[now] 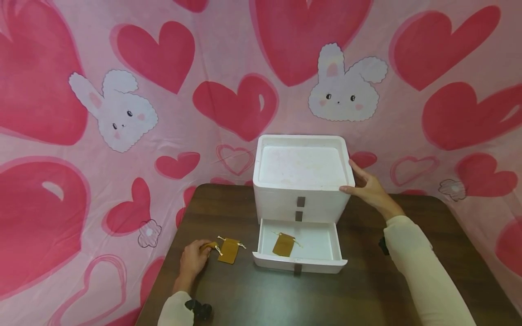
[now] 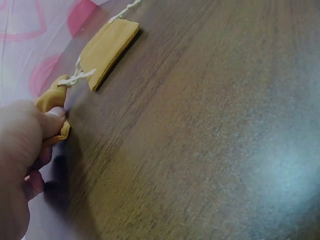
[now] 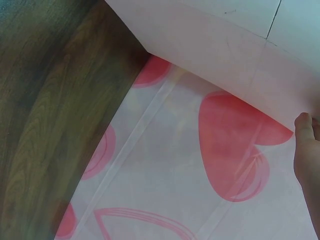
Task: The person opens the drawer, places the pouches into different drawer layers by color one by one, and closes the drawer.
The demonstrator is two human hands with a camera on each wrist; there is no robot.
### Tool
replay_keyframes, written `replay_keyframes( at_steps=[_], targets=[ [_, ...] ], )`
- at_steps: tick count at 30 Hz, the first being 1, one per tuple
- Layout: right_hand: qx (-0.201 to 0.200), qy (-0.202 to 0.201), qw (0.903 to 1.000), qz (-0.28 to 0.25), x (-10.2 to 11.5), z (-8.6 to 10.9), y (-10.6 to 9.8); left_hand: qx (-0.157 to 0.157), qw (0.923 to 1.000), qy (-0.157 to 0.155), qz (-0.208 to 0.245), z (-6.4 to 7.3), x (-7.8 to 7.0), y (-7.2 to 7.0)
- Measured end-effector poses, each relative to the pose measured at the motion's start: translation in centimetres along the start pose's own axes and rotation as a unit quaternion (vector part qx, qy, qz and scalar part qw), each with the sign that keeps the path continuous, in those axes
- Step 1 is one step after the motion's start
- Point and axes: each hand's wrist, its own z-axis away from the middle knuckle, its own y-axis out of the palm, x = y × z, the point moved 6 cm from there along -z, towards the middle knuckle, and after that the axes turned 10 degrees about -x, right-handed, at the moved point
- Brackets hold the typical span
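Observation:
My left hand (image 1: 195, 258) pinches a small mustard drawstring pouch (image 2: 50, 100) between thumb and fingers, low over the dark wood table. Beside it on the table lies a second mustard pouch (image 1: 229, 251) with pale cords. A third pouch (image 1: 283, 245) sits inside the pulled-out bottom drawer (image 1: 320, 240) of a white drawer unit (image 1: 303, 165). My right hand (image 1: 369, 188) rests against the unit's right side near the top, its thumb at the front corner and its fingers stretched along the side. In the right wrist view, a finger (image 3: 303, 129) touches the white side wall.
Two upper drawers with small dark pull tabs (image 1: 301, 202) are closed above the extended one. The unit's top is a shallow tray with a raised rim. Behind the table (image 1: 228, 294) hangs a pink cloth (image 1: 228, 59) with hearts and rabbits.

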Motion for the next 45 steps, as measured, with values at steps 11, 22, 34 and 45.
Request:
replay_keyframes(
  at_steps=[11, 22, 34, 45],
  targets=[
    [-0.002, 0.004, 0.9999, 0.01, -0.1, -0.1, -0.3, -0.027, 0.9991, -0.004, 0.034, -0.2, -0.4, -0.2],
    [-0.006, 0.008, 0.9998, 0.015, 0.0, 0.0, -0.2, -0.065, 0.9935, 0.053, 0.076, -1.3, -3.2, -1.1],
    [-0.003, 0.002, 1.0, -0.003, 0.0, 0.0, -0.1, -0.084, 0.9861, 0.091, 0.111, -1.9, -6.6, -2.1],
    [-0.004, 0.004, 1.0, 0.001, -0.3, -0.1, -0.1, -0.077, 0.9804, 0.105, 0.148, -2.2, -8.5, -2.7]
  ],
)
